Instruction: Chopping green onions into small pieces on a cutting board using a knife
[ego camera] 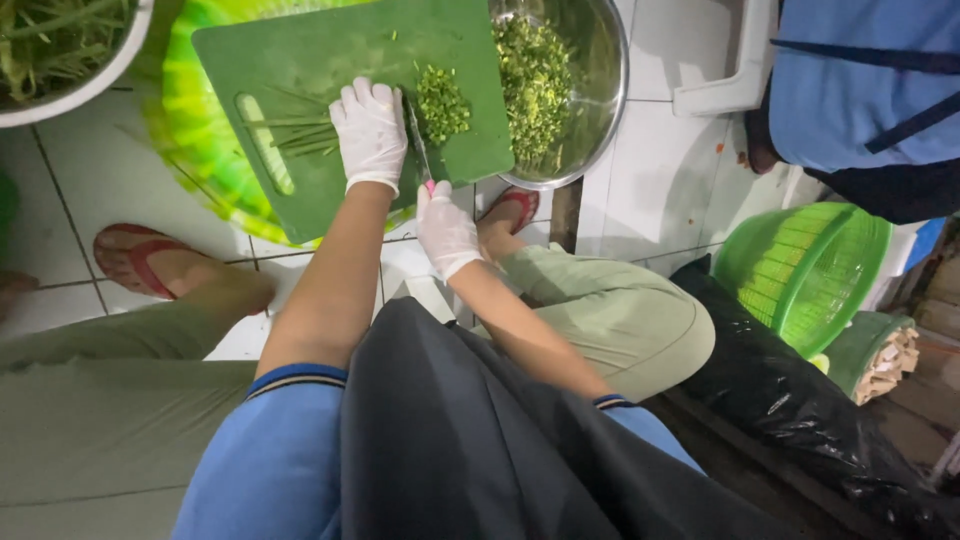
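Note:
A green cutting board (300,60) lies on an upturned bright green basin (190,130) on the tiled floor. My left hand (370,130), in a white glove, presses down on a bunch of long green stalks (295,135) on the board. My right hand (445,230), also gloved, grips a knife with a pink handle; its blade (418,145) stands against the stalks beside my left fingers. A heap of chopped greens (442,100) sits on the board right of the blade. A steel bowl (595,110) at the board's right edge holds more chopped greens (535,85).
A white bowl of uncut green stalks (50,45) sits top left. My feet wear red sandals (135,260). At the right are another person in blue (860,90), a green basket (800,270), a black plastic bag (790,400) and a white stool (730,80).

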